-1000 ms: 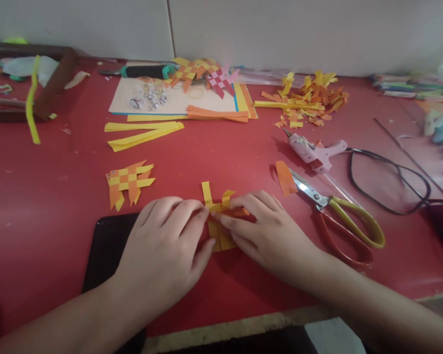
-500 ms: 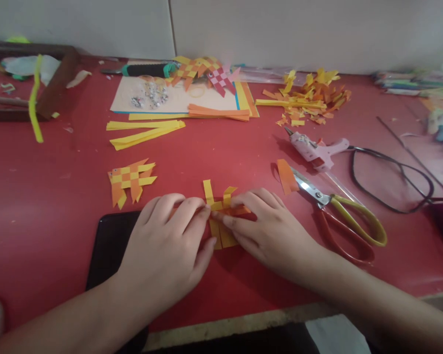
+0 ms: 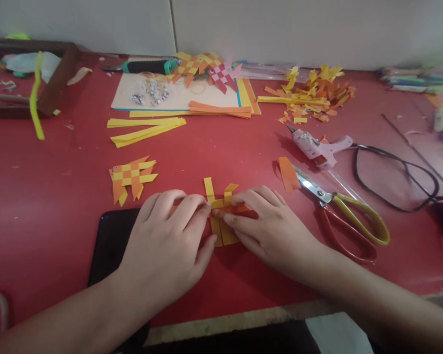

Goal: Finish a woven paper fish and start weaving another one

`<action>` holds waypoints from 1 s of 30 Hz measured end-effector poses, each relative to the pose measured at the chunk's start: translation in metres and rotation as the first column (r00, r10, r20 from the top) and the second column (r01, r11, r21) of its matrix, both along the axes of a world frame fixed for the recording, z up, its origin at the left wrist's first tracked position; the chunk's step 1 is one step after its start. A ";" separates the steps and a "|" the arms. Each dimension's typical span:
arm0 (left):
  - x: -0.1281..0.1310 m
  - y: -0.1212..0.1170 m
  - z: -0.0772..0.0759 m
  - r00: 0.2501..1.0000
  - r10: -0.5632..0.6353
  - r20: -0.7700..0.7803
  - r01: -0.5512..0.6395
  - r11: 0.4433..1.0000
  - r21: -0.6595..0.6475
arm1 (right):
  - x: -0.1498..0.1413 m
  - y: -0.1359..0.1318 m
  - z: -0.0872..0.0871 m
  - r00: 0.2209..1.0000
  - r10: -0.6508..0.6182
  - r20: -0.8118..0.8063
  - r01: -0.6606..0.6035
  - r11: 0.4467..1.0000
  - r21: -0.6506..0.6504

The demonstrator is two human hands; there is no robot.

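Note:
Yellow and orange paper strips (image 3: 221, 235), crossed over one another, lie on the red table between my two hands. From the left, my left hand (image 3: 170, 233) presses with bent fingers on the strips, its index fingertip near their middle. My right hand (image 3: 271, 221) grips the right side, thumb and fingers closed on the paper. Two yellow ends stick up beyond the fingers, and two wider yellow ends point toward me. Part of the orange strip is hidden under both hands. Left of them lies a finished-looking woven paper fish (image 3: 133, 178), orange and yellow.
A black phone (image 3: 112, 241) lies partly under my left forearm. Scissors (image 3: 332, 206) and a pink glue gun (image 3: 317, 145) with a looping black cable lie right. Behind are yellow strips (image 3: 145, 130), a pile of paper scraps (image 3: 317, 93), stacked sheets (image 3: 121, 101) and a brown tray (image 3: 64, 64).
The hands and the crossed strips hold almost the same pose. The whole view has shifted slightly, with objects appearing a little higher and further right.

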State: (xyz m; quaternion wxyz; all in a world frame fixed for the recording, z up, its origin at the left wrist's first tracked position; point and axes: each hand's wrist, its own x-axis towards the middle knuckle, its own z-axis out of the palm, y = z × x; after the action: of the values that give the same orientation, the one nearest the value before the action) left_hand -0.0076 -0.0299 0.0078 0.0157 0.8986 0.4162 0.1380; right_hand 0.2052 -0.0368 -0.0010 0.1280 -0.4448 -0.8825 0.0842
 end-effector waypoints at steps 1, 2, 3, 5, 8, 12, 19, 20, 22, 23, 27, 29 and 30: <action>0.000 0.000 0.000 1.000 -0.001 -0.001 0.001 1.000 0.001 | 0.000 0.000 0.000 1.000 0.002 0.003 -0.002 1.000 0.000; 0.000 0.000 0.000 1.000 -0.002 -0.002 0.002 1.000 0.003 | 0.000 0.000 0.000 1.000 0.002 0.005 -0.002 1.000 0.001; 0.000 0.000 0.000 1.000 -0.003 -0.001 0.003 1.000 0.005 | 0.000 0.000 0.000 1.000 0.001 0.007 -0.001 1.000 0.001; 0.001 0.000 0.000 1.000 -0.002 0.002 0.002 1.000 0.010 | 0.000 0.000 0.000 1.000 -0.004 0.004 0.004 1.000 0.003; 0.001 0.000 0.000 1.000 0.002 0.002 -0.002 1.000 0.014 | -0.001 0.000 0.001 1.000 -0.009 -0.001 0.009 1.000 0.003; 0.000 -0.001 0.001 1.000 0.004 -0.002 -0.003 1.000 0.019 | -0.001 0.000 0.001 1.000 0.002 -0.004 -0.002 1.000 -0.023; -0.001 -0.002 0.001 1.000 -0.004 0.001 0.004 1.000 0.021 | 0.003 -0.003 -0.003 0.999 -0.021 -0.040 0.019 0.999 -0.045; -0.001 -0.002 0.001 1.000 -0.004 0.013 0.003 1.000 0.014 | 0.004 -0.002 -0.004 0.999 -0.019 -0.051 0.016 0.999 -0.048; -0.002 -0.001 0.001 0.999 0.005 0.051 -0.005 1.000 0.000 | 0.005 -0.001 -0.006 0.997 -0.005 -0.082 0.001 0.999 -0.050; -0.002 0.000 0.000 0.997 0.014 0.073 -0.013 1.000 -0.007 | 0.006 0.000 -0.006 0.995 0.002 -0.104 -0.007 0.999 -0.049; -0.003 0.005 -0.002 0.994 0.036 0.101 -0.035 0.999 -0.006 | 0.006 0.002 -0.005 0.975 0.011 -0.221 -0.014 1.000 -0.011; -0.003 0.007 -0.004 0.995 -0.014 0.095 0.013 1.000 0.011 | 0.006 0.002 -0.004 0.970 0.000 -0.243 0.003 1.000 0.011; -0.002 0.008 -0.005 0.994 -0.058 0.094 0.056 0.998 0.029 | 0.006 0.002 -0.004 0.971 -0.005 -0.238 0.010 1.000 0.018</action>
State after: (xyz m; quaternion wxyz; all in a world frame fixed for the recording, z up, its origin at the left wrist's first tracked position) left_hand -0.0100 -0.0221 0.0032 0.0274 0.9027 0.3874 0.1854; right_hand 0.2109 -0.0348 -0.0050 0.2374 -0.4336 -0.8598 0.1279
